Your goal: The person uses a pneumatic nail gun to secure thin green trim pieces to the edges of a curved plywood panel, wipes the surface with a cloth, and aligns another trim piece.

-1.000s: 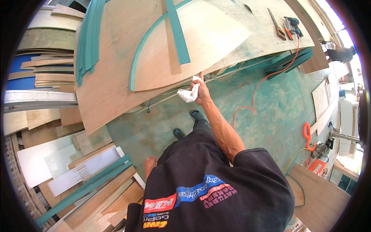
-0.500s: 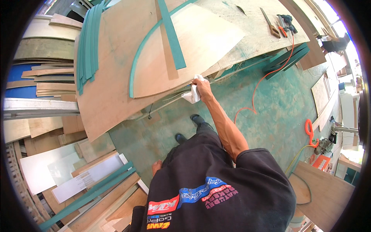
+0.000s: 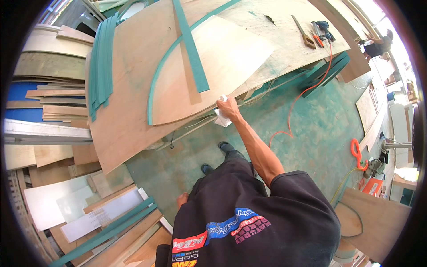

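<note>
My right hand (image 3: 228, 109) is closed around a crumpled white cloth (image 3: 222, 119) at the near edge of the plywood worktop (image 3: 120, 129). Just beyond it lies a pale curved-edge wooden panel (image 3: 222, 53). A thin teal strip (image 3: 156, 80) runs along the panel's curved side. Across both lies a straight teal slat (image 3: 194, 58), its near end close to my right hand. My left hand (image 3: 182, 199) hangs low beside my dark shirt, largely hidden, so its fingers do not show clearly.
Teal slats (image 3: 101, 66) are stacked on the worktop's left. A handsaw (image 3: 303, 33) and a power drill (image 3: 323, 31) lie at its far right; an orange cord (image 3: 291, 120) trails to the floor. Boards (image 3: 53, 64) pile up at left. Another person (image 3: 378, 46) is at far right.
The view has shifted a little, so the worktop sits lower in it. My right hand keeps its grip near the same edge, with less cloth hanging out. The other person's posture has changed.
</note>
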### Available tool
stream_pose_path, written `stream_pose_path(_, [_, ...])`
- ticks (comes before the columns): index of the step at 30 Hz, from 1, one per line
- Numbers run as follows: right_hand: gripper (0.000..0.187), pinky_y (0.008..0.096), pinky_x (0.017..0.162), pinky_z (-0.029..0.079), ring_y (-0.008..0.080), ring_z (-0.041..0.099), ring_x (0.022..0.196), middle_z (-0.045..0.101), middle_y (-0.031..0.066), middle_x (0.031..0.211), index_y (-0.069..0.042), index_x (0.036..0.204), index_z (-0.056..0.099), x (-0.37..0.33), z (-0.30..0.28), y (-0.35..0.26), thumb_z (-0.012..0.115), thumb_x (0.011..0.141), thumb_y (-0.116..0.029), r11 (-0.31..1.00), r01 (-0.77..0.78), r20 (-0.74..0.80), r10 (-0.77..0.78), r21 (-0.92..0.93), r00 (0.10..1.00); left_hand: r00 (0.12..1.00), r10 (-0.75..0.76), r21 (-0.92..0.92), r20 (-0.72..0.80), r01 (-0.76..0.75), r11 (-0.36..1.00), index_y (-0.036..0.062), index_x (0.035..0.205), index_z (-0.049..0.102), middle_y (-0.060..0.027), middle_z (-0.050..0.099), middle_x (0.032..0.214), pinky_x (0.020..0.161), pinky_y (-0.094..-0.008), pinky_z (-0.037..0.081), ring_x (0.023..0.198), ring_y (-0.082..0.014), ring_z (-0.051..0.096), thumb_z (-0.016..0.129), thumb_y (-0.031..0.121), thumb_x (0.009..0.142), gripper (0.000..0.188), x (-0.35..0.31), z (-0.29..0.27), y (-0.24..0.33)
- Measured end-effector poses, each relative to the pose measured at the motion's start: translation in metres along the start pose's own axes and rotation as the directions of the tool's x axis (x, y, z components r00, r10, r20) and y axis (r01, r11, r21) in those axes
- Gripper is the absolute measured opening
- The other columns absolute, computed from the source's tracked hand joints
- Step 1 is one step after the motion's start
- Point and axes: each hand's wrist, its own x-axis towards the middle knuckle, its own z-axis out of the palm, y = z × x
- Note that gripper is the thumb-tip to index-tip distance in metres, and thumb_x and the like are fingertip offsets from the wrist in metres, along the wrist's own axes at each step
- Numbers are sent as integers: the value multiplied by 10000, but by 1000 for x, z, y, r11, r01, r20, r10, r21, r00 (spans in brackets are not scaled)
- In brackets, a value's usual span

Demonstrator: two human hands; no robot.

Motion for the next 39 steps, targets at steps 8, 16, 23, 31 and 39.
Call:
stream_pose_path(8, [466, 301, 582, 468, 110, 536, 630, 614, 49, 724, -43, 1272, 633, -43, -8, -30, 609, 818, -144, 967, 236, -47, -233, 92, 971, 967, 256, 314, 8, -245, 917, -34, 1044, 652, -228, 677, 893, 605, -417, 454, 673, -321, 609, 568, 278, 908, 350, -20, -19, 17])
stream_pose_path(16, [189, 293, 613, 439, 145, 544, 687, 577, 20, 787, -20, 950, 647, -100, 3, 62, 639, 792, -123, 862, -295, 181, 240, 412, 954, 956, -287, -358, -63, 247, 901, -77, 889, 692, -198, 681, 756, 642, -431, 474, 670, -306, 640, 569, 360, 921, 455, -43, -14, 45])
stream_pose_path(23, [229, 330, 641, 475, 184, 593, 738, 618, 72, 850, -16, 956, 629, -128, -55, 102, 681, 806, -180, 656, -336, 63, 403, 676, 913, 985, 154, 274, 74, -169, 947, -60, 911, 689, -272, 685, 884, 777, -493, 470, 855, -407, 677, 448, 347, 959, 475, -27, 20, -42])
stream_pose_path(31, [394, 312, 797, 498, 200, 637, 841, 697, 97, 913, 59, 1169, 580, -32, -241, 77, 618, 807, -92, 992, 128, -379, -116, 4, 918, 990, -22, -39, 142, 28, 999, -10, 1185, 636, -143, 685, 869, 620, -395, 546, 702, -249, 664, 508, 236, 978, 346, -2, -18, -2])
stream_pose_path(39, [625, 359, 907, 530, 267, 690, 1037, 722, 117, 1118, 22, 1446, 385, 192, -417, -25, 613, 874, -90, 945, 229, -584, -325, -235, 744, 920, -389, -480, 44, 361, 799, 2, 1108, 595, -151, 674, 849, 564, -414, 549, 648, -278, 657, 530, 247, 965, 291, 37, -6, 168])
